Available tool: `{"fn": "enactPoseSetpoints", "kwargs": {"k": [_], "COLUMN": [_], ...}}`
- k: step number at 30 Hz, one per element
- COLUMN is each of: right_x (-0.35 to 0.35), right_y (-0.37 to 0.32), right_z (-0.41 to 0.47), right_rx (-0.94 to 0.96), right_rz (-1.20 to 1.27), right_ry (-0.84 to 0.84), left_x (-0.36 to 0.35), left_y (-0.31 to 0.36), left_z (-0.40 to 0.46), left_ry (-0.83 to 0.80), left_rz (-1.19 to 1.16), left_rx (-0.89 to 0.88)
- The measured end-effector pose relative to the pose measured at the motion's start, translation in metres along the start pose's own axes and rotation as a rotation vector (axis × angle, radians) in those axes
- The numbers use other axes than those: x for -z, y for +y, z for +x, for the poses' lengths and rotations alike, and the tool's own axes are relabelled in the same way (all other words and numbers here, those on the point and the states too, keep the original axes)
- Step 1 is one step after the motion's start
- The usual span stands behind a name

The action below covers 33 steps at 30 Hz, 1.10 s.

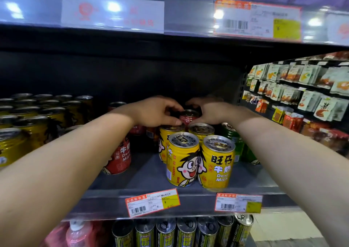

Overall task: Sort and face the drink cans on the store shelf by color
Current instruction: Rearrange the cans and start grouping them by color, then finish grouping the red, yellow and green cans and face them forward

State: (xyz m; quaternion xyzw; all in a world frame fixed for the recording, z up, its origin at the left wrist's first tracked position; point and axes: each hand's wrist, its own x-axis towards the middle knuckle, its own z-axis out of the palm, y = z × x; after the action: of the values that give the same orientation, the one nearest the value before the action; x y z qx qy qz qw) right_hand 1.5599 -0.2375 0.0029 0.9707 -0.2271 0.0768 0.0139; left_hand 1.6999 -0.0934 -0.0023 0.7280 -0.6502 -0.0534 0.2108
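Four yellow milk cans point(200, 158) grouped at frame centre near the shelf edge point(188, 195), labels partly faced. Behind them, left hand point(154, 112) and right hand point(209, 112) both grip a red can point(188, 116), mid-frame, deep on shelf. Red cans point(119, 156) centre-left and green can point(234, 141) centre-right need grouping; roughly halfway.
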Motion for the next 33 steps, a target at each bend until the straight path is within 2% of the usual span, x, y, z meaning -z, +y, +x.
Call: {"fn": "enactPoseSetpoints", "kwargs": {"k": [4, 6, 11, 15, 18, 23, 26, 30, 33], "right_x": [-0.004, -0.004, 0.001, 0.017, 0.027, 0.033, 0.033, 0.029, 0.020], "right_y": [-0.001, -0.002, -0.009, -0.017, -0.031, -0.058, -0.059, -0.054, -0.052], "right_z": [0.012, 0.012, 0.008, 0.003, 0.000, -0.005, -0.010, -0.030, -0.043], "right_rx": [-0.009, 0.003, 0.018, 0.080, 0.120, 0.151, 0.158, 0.173, 0.161], "right_rz": [-0.084, -0.058, 0.088, 0.299, 0.348, 0.426, 0.504, 0.337, 0.312], "right_ry": [-0.142, -0.151, -0.001, 0.116, 0.215, 0.282, 0.206, 0.089, 0.030], "left_x": [-0.002, -0.002, 0.001, 0.000, 0.002, 0.018, 0.033, 0.040, 0.037], "left_y": [-0.003, -0.005, -0.012, -0.011, -0.006, -0.008, -0.020, -0.032, -0.028], "left_z": [-0.001, -0.001, -0.001, 0.000, -0.002, -0.020, -0.046, -0.066, -0.068], "left_ry": [0.013, 0.021, 0.062, 0.188, 0.245, 0.365, 0.325, 0.284, 0.118], "left_rz": [-0.046, -0.056, -0.103, -0.179, -0.254, -0.185, -0.159, -0.154, -0.118], "left_rx": [0.049, 0.067, 0.128, 0.138, 0.102, 0.095, 0.181, 0.362, 0.434]}}
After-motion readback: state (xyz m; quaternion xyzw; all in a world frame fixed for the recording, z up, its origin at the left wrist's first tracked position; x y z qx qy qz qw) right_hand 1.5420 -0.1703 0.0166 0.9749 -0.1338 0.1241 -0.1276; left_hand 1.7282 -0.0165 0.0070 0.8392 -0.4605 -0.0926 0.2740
